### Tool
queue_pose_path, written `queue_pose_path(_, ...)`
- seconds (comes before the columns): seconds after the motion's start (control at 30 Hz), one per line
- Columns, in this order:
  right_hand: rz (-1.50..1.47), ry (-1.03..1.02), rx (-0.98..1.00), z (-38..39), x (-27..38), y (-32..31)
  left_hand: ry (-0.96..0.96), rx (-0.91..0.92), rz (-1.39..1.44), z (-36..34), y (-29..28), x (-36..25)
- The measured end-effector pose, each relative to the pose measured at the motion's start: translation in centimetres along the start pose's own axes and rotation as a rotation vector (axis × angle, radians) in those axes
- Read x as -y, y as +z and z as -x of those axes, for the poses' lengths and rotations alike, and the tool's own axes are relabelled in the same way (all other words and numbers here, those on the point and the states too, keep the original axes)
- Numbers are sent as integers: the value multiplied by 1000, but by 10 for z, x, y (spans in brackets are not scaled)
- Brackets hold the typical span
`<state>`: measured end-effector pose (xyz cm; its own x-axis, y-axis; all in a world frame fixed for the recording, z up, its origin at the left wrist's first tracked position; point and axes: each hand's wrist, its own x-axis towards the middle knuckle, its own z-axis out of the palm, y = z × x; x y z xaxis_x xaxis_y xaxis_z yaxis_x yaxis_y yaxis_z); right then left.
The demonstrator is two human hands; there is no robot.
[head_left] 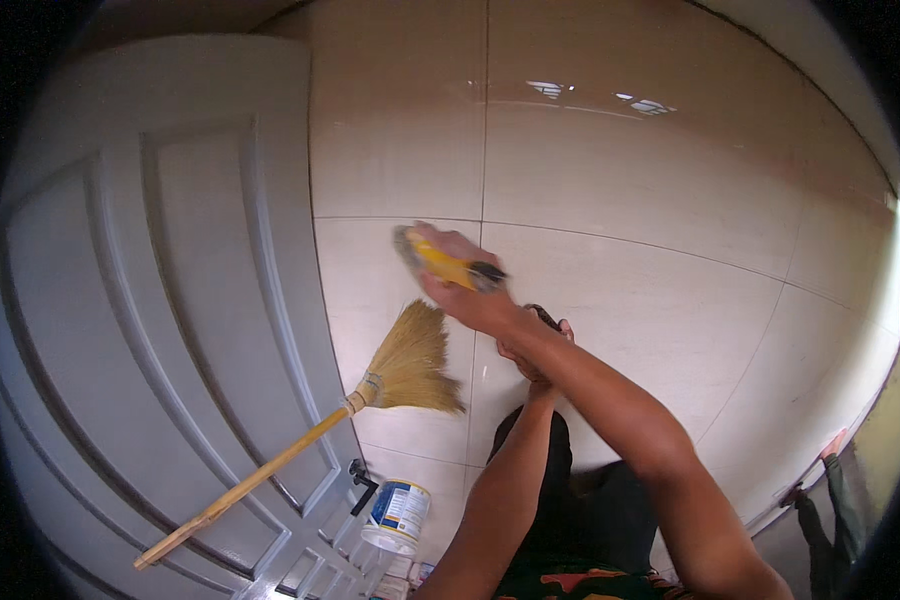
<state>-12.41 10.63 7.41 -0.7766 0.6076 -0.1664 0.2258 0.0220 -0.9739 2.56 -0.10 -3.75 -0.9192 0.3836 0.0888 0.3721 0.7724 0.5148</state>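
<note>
My right hand [465,275] is closed round a yellow tool [442,262] with a greyish edge and a black end. Motion blur hides its exact kind. It is in front of the pale tiled surface [620,170], above the broom's bristles; I cannot tell whether its edge touches the tiles. Beneath my right forearm, my left hand [532,362] has its fingers curled round a small dark brown thing [543,317], mostly hidden. A straw broom [410,365] with a wooden handle lies across the view to the left, its fan of bristles pointing toward my hands.
On the left is a grey panelled door [205,250] with a black handle [363,490]. A white bucket [400,515] with a blue label stands beside it. My dark-trousered legs [590,510] are below. Dark cloth-like items [835,510] appear at the lower right.
</note>
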Motion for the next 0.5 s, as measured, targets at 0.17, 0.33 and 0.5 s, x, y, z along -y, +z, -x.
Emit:
queue_pose_path(0.17,152,139,-10,-12,-122,-23,139,34,-58,0,1,-21)
queue_pose_path(0.33,1454,513,-548,4,-167,-369,140,18,7,-35,-23,-33)
queue_pose_path(0.5,946,-276,-712,-37,-101,-283,69,232,147,-60,-61,-13)
